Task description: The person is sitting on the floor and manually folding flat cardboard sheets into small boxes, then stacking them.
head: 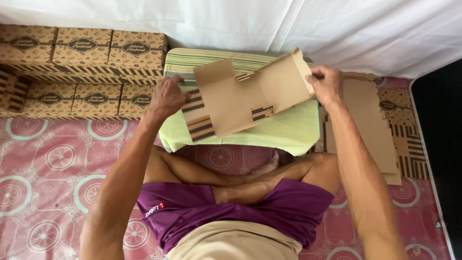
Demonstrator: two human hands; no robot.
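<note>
A flat brown cardboard box blank (pixel 240 96) with striped printed flaps is held up between both hands, over a green striped cushion (pixel 284 131). My left hand (pixel 167 97) grips its left edge near the striped flap. My right hand (pixel 327 85) pinches its upper right corner, where one panel is bent upward. The blank is partly folded and tilted, plain inner side up.
Several assembled brown printed boxes (pixel 82 48) are stacked in rows at the back left. A pile of flat box blanks (pixel 370 125) lies to the right of the cushion. I sit cross-legged on a pink patterned floor mat (pixel 53 159). A white cloth (pixel 288 24) hangs behind.
</note>
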